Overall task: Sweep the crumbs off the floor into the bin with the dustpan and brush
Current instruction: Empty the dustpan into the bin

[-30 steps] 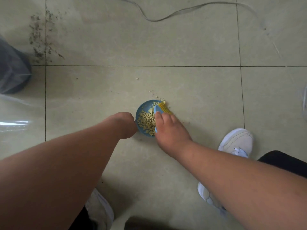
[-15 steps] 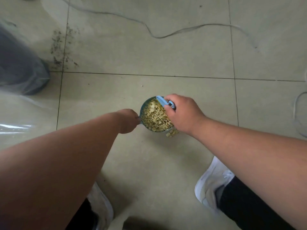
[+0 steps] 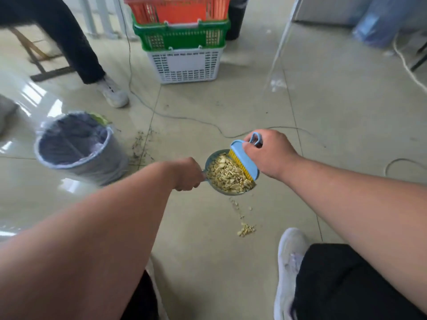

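My left hand (image 3: 188,174) grips the handle of a small blue dustpan (image 3: 213,189) held above the floor and filled with yellow crumbs (image 3: 227,175). My right hand (image 3: 270,153) grips a blue brush (image 3: 245,159) with yellow bristles, laid across the pan's right edge against the crumbs. A few spilled crumbs (image 3: 246,229) lie on the tiles below the pan. The bin (image 3: 78,146), lined with a bluish bag, stands on the floor to the left of the dustpan.
Stacked baskets (image 3: 184,42) in white, green and orange stand ahead. Another person's leg and shoe (image 3: 113,92) are at upper left. A cable (image 3: 184,117) crosses the floor, dark dirt (image 3: 141,144) lies beside the bin, and my right shoe (image 3: 288,262) is below.
Both hands lifted the filled dustpan and brush off the floor. My view rose, bringing the bin and baskets into sight. A few crumbs now lie on the tiles below the pan.
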Demonstrator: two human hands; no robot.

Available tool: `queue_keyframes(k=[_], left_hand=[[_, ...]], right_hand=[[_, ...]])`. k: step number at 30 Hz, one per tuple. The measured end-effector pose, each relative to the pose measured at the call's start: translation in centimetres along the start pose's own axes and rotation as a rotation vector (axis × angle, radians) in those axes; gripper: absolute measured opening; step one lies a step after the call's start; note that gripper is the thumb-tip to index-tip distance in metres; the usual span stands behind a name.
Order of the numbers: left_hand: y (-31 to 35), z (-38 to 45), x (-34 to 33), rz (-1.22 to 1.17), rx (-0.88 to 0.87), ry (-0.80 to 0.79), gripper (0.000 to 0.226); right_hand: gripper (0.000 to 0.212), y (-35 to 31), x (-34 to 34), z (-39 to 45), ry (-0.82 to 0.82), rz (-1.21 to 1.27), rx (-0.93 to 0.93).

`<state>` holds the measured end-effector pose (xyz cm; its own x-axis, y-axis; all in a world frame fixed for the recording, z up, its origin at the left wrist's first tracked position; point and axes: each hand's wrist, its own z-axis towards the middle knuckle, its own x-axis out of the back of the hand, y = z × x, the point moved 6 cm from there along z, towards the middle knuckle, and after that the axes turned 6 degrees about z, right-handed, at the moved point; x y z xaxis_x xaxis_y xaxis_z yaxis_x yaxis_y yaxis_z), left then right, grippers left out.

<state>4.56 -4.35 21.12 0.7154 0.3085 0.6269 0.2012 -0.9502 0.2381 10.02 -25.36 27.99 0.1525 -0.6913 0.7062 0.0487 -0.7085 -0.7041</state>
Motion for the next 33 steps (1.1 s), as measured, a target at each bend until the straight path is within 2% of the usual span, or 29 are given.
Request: queue_keyframes(k=[3, 6, 8, 13, 18, 21, 23, 27, 30, 33], left_hand=[[-1.3, -1.9, 4.5, 0.005, 0.037, 0.141, 0.015], [-2.5, -3.9, 7.6, 0.077, -0.007, 0.163, 0.028], [-4.2, -4.9, 9.4, -0.006, 0.022, 0.163, 0.036], [-10.0, -6.3, 11.9, -0.003, 0.050, 0.145, 0.032], [-18.9, -5.9, 13.2, -0.097, 0.129, 0.204, 0.039], [-23.9, -5.9, 13.5, -0.209, 0.233, 0.278, 0.024], [-28.0, -5.6, 13.6, -0.258, 0.287, 0.274, 0.029], [-35.2, -5.3, 13.9, -0.143, 0.313, 0.192, 0.036], [-39.5, -5.4, 15.1, -0.098, 0.366, 0.247, 0.035], [-42.9, -5.4, 16.1, -0.121, 0.434, 0.268, 0.035]], right_hand=[[0.018, -4.6, 1.3, 0.6, 0.047, 0.011, 0.067], [0.020, -8.3, 1.9, 1.3, 0.061, 0.014, 0.117], [0.024, -10.4, 1.8, 1.9, 0.071, 0.027, 0.136], [0.030, -15.3, -1.2, 3.8, 0.033, 0.010, 0.197], [0.022, -19.2, -8.5, 6.1, -0.092, 0.105, 0.196], [0.033, -21.1, -13.3, 7.3, -0.176, 0.164, 0.192], [0.038, -22.7, -17.5, 8.3, -0.242, 0.183, 0.199], [0.034, -25.9, -25.0, 9.8, -0.351, 0.248, 0.221], [0.021, -28.1, -29.1, 11.2, -0.387, 0.291, 0.241], [0.028, -29.5, -32.4, 12.9, -0.407, 0.318, 0.234]])
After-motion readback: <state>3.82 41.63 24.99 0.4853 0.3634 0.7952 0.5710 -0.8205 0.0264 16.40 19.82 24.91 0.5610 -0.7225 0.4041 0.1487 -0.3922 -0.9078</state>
